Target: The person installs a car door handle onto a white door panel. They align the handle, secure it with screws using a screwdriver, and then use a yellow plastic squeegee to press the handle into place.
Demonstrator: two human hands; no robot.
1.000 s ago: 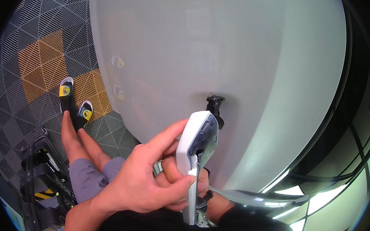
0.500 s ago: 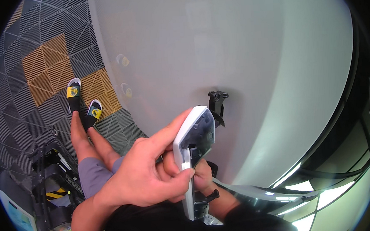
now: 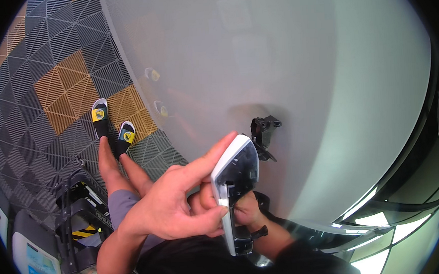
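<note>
My left hand [image 3: 176,202] is closed round a long car part with a silver shell and a hollow black back [image 3: 237,168], shaped like a door handle. Its thumb presses the middle of the shell, and the index finger lies along the upper end. Behind the part, my right hand [image 3: 246,209] grips it from the other side; its fingers are largely hidden. A small black arm juts from the part's lower end. Just beyond the upper end, a black bracket [image 3: 265,138] sits on the grey car panel [image 3: 296,82], apart from both hands.
A black tool cart [image 3: 84,220] stands at the lower left, beside a grey machine with a screen [image 3: 41,263]. My legs and sandals [image 3: 99,114] are on the patterned tile floor [image 3: 66,91]. Dark glass and bright reflections lie at the lower right.
The whole view has shifted, so the floor, cart and bracket sit further right, and more of the screen machine shows. The grip of both hands on the part looks much the same.
</note>
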